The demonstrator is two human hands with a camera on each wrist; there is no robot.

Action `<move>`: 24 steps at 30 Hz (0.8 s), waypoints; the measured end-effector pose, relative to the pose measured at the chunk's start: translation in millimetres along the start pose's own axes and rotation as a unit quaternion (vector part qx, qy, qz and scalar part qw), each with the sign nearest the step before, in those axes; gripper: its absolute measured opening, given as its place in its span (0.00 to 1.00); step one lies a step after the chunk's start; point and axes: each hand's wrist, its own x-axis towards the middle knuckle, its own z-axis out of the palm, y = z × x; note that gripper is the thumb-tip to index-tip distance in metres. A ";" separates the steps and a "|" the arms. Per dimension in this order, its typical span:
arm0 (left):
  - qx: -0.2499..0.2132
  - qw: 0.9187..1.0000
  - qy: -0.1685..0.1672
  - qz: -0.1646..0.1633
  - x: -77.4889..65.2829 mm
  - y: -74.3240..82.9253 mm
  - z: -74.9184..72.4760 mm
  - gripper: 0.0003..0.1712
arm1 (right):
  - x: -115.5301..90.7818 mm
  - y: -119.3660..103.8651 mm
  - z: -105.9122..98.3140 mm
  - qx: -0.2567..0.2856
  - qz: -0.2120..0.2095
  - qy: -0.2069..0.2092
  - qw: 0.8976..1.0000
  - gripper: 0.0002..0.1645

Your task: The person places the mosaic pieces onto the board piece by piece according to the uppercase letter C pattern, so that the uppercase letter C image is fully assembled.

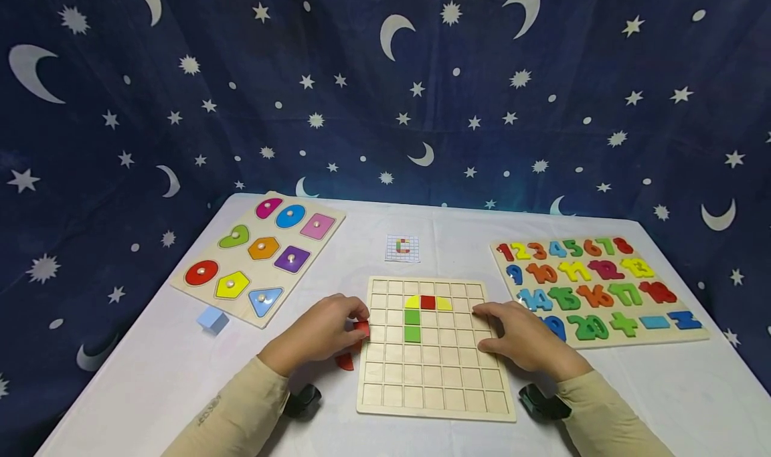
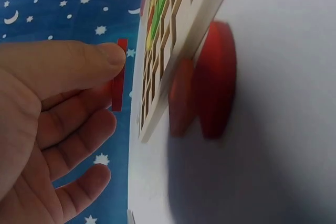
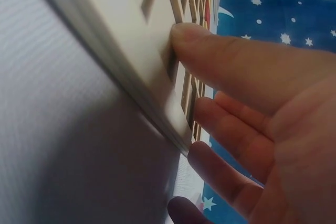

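Between thumb and fingers, my left hand (image 1: 322,331) pinches a flat red square tile (image 2: 119,76) at the left edge of the wooden grid board (image 1: 436,377). Two red pieces with curved edges (image 2: 216,80) lie on the table against that edge, below the hand. On the board, a red square (image 1: 427,302) sits between two yellow quarter-round tiles (image 1: 444,304), and green squares (image 1: 412,317) run down from the left yellow one. My right hand (image 1: 524,333) touches the board's right edge with thumb and fingertips and holds no tile.
A small pattern card (image 1: 402,248) lies behind the board. At left are a knobbed shape puzzle (image 1: 247,283) and a light blue block (image 1: 213,320). A number puzzle (image 1: 602,290) lies at right. The white table (image 1: 337,423) ends at a starry curtain (image 1: 361,96).
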 end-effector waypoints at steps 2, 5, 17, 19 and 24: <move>-0.001 1.000 -0.002 0.008 1.6 2.4 2.1 0.11 | 0.4 0.3 0.1 0.000 0.001 0.000 1.000 0.36; 0.003 1.000 -0.006 0.022 5.0 6.2 4.8 0.11 | 0.4 0.6 0.1 0.000 0.001 0.000 1.000 0.36; 0.024 0.998 -0.019 0.053 16.6 16.1 13.6 0.11 | 1.7 -1.4 0.8 0.003 0.000 0.002 1.000 0.36; 0.026 0.998 -0.021 0.056 18.2 17.5 15.1 0.11 | 2.1 -2.0 0.7 0.004 -0.003 0.001 1.000 0.35; 0.029 0.997 -0.024 0.074 23.0 19.7 19.5 0.10 | 4.0 -3.6 0.7 0.005 -0.003 0.001 1.000 0.35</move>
